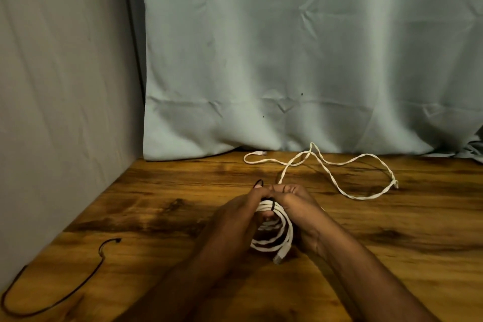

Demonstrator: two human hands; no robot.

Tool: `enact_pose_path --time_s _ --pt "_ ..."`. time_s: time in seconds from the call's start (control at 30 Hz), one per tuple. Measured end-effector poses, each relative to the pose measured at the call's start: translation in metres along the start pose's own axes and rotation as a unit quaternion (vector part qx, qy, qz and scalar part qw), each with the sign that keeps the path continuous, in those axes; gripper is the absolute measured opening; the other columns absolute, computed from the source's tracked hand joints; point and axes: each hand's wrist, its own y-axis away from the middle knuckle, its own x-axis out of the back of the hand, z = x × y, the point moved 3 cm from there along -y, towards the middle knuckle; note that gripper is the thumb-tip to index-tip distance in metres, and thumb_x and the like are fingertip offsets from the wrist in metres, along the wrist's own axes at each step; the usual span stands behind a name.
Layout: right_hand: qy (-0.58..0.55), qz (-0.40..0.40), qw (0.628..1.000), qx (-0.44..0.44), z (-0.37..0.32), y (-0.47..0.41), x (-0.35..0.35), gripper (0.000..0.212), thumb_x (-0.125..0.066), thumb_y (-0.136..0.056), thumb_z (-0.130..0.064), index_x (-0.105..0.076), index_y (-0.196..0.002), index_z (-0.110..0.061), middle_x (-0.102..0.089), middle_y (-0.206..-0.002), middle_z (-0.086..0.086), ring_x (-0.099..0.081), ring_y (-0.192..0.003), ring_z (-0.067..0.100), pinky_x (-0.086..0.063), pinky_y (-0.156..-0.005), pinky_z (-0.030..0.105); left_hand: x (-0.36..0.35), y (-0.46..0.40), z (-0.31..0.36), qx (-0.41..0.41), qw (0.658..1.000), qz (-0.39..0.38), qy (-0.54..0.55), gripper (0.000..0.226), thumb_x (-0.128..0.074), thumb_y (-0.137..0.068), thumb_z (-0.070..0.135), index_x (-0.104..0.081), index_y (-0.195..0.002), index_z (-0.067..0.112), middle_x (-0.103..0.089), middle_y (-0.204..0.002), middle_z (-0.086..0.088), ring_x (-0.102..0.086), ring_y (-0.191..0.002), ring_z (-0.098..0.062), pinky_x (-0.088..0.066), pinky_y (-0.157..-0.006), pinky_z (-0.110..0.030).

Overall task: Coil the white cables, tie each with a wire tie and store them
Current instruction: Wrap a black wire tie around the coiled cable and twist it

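Observation:
A coiled white cable [281,232] stands on edge between my two hands near the table's middle, its plug end hanging at the bottom. A black wire tie [271,205] wraps over the coil's top, one end sticking up past my fingers. My left hand [235,213] pinches the tie at the coil's top left. My right hand [298,204] grips the coil and tie from the right. A second white cable [337,183] lies loose and uncoiled further back on the table.
A long black wire tie [78,287] lies at the front left of the wooden table [392,243]. A grey wall [65,112] borders the left side and a pale curtain [287,60] hangs along the back edge.

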Motion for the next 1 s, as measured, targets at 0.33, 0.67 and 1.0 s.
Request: enact_pose_path --time_s 0.33,0.67,1.0 --pt "0.034 0.048 0.995 0.075 0.001 -0.006 0.004 0.023 -0.076 -0.091 -0.032 -0.078 -0.105 -0.015 -0.08 -0.094 0.013 -0.077 -0.087 0.028 -0.059 -0.093 0.046 0.001 -0.006 -0.019 0.048 0.994 0.068 0.064 0.027 -0.034 -0.099 0.058 -0.051 -0.111 0.04 -0.068 -0.094 0.018 -0.064 -0.086 0.004 -0.053 -0.07 -0.028" --pt "0.185 0.027 0.964 0.191 0.003 -0.012 0.003 0.067 -0.076 -0.09 -0.006 -0.046 -0.145 -0.032 -0.068 -0.079 0.011 -0.07 -0.08 0.022 -0.059 -0.087 0.045 -0.003 -0.013 -0.042 0.163 0.968 0.072 0.179 0.016 -0.053 -0.101 0.031 -0.067 -0.107 0.032 -0.06 -0.107 0.002 -0.063 -0.094 -0.002 -0.049 -0.079 -0.014" --pt "0.367 0.058 0.896 0.241 0.004 -0.003 -0.001 0.054 -0.067 -0.094 -0.041 -0.044 -0.138 -0.061 -0.068 -0.118 -0.016 -0.066 -0.111 0.007 -0.06 -0.092 0.043 -0.001 -0.013 -0.039 0.261 0.886 0.047 0.38 0.036 -0.046 -0.104 0.027 -0.076 -0.087 0.018 -0.079 -0.083 -0.004 -0.075 -0.077 -0.015 -0.057 -0.066 -0.021"
